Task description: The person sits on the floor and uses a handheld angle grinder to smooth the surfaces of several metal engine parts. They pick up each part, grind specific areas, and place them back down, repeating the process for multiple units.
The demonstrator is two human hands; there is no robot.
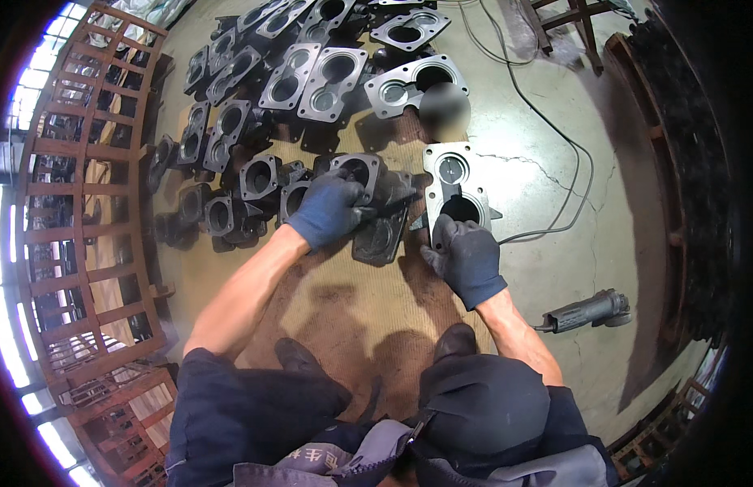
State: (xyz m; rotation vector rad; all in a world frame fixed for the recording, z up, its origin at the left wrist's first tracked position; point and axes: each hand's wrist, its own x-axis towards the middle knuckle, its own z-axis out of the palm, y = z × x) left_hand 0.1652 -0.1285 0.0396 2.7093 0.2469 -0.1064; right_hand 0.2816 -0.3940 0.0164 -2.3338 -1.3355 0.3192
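My left hand [328, 207], in a dark blue work glove, has its fingers closed over the round flange of a dark metal casting [380, 235]. That casting stands at the right end of a row of similar parts. My right hand [467, 256], gloved the same way, grips the near end of another metal casting [435, 183]. Its bright, flat machined face points up, showing two large round bores and small corner bolt holes. The right fingertips reach into the nearer bore and are partly hidden there. The two castings sit close together, side by side.
Several more castings [336, 73] stand in rows on a tan cardboard sheet [328, 292] ahead and to the left. An angle grinder [587, 311] lies on the concrete floor at right, near a looping black cable [583, 162]. Brown slatted racks [84, 195] line the left side.
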